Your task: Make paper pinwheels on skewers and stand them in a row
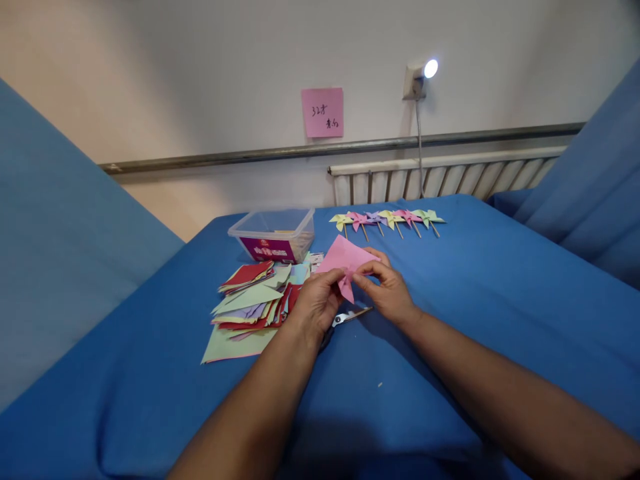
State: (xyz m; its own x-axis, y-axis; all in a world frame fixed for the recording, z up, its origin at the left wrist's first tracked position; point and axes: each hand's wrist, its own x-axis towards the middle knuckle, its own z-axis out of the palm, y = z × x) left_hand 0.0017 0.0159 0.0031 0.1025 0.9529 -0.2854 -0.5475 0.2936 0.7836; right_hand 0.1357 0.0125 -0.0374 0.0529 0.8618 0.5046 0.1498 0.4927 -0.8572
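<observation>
A pink paper square (344, 252), partly folded in toward its middle, is held up between my two hands above the table. My left hand (320, 297) pinches its near left side with the thumb on top. From the right, my right hand (384, 283) grips the paper with thumb and fingers near the folded part. Just below lies a pair of scissors (345, 318), its handles mostly hidden by my left hand. Beside my left forearm a pile of coloured paper sheets (247, 310) in green, red, yellow and purple is stacked unevenly.
Behind the pile stands a clear plastic box (295, 243) with a purple label and sticks inside. Several paper pinwheels (393, 219) on sticks lie in a row at the back. Blue cloth (475, 300) covers the table; a radiator (470, 177) is behind it.
</observation>
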